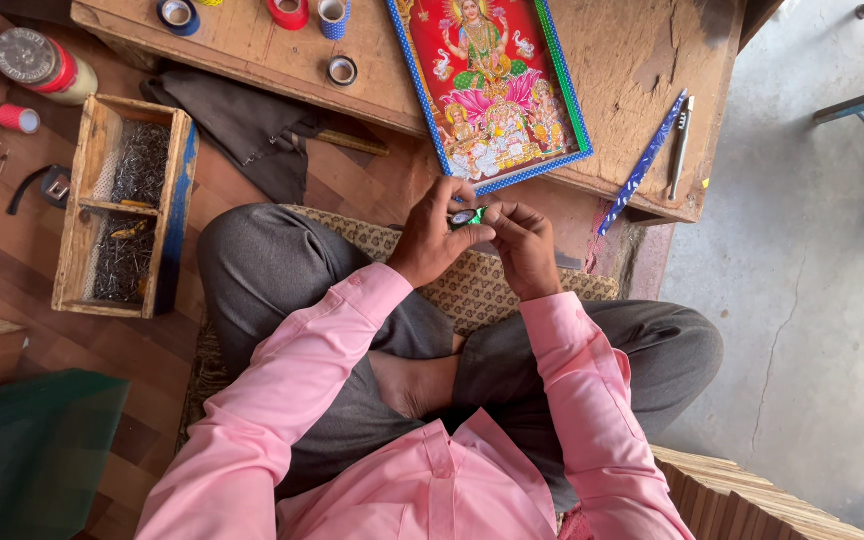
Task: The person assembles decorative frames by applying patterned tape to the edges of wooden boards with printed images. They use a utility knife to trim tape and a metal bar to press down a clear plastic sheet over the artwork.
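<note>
A small green tape roll [468,216] sits pinched between both hands just below the framed picture [492,85]: left hand [434,238] and right hand [522,245] fingers closed on it. Peeling its end likely wants a steady thumbnail. The roll is mostly covered, its free end hard to make out.

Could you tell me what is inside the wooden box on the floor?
The wooden box has two compartments filled with small dark nails; whatever lies beneath the piles is hidden.
</note>
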Demonstrator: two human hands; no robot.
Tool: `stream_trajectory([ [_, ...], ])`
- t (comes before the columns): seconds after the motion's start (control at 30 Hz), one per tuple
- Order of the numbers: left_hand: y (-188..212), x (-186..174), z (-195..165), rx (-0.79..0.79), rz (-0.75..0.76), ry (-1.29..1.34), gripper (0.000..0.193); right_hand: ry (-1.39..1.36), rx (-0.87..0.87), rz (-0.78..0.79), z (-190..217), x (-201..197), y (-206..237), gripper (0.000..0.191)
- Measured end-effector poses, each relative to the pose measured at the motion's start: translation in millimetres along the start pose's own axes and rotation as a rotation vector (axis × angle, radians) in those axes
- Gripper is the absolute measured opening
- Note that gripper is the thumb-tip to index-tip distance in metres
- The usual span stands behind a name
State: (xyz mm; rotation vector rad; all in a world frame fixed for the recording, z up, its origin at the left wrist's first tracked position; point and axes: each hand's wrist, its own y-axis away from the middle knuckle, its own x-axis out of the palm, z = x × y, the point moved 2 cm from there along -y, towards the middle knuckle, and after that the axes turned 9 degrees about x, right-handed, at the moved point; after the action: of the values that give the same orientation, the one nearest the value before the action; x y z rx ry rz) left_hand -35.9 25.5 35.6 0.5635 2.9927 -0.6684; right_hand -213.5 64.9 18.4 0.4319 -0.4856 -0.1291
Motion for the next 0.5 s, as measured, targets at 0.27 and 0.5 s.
stream_trajectory([
  [0.27, -22, -2, 7, -0.116, -0.058, -0.182, 0.035, 0.314, -0.298, -0.349, 25, -27, -23, 0.009],
  [0.5, -30, -14, 20, -0.129, -0.156, -0.351, 0.042, 0.446, -0.4, -0.612, 101, -107, -67, 0.007],
])
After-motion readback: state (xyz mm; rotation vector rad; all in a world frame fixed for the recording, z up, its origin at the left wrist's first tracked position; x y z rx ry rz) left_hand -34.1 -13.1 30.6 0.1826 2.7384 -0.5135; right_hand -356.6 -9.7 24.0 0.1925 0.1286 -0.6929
